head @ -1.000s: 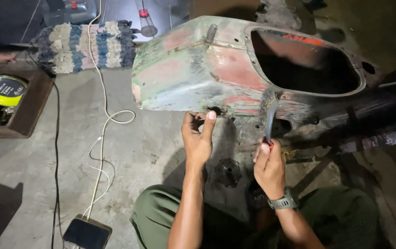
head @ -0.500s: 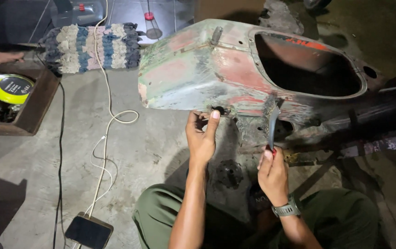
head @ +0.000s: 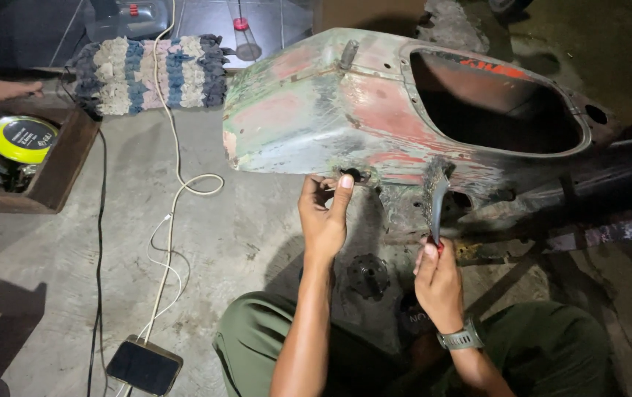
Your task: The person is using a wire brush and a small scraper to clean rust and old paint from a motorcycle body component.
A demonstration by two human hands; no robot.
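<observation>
Here, left hand [head: 323,213] fingers pinch panel [head: 316,110] edge.

I see a grey concrete floor [head: 110,250], stained and dimly lit. At ten o'clock sits a wooden box [head: 58,173] with a yellow tape roll [head: 22,138] inside. A striped rag rug [head: 158,72] lies at eleven, dark tiles [head: 272,18] beyond it. A white cable [head: 172,198] runs down to a phone [head: 143,365] at seven.
</observation>
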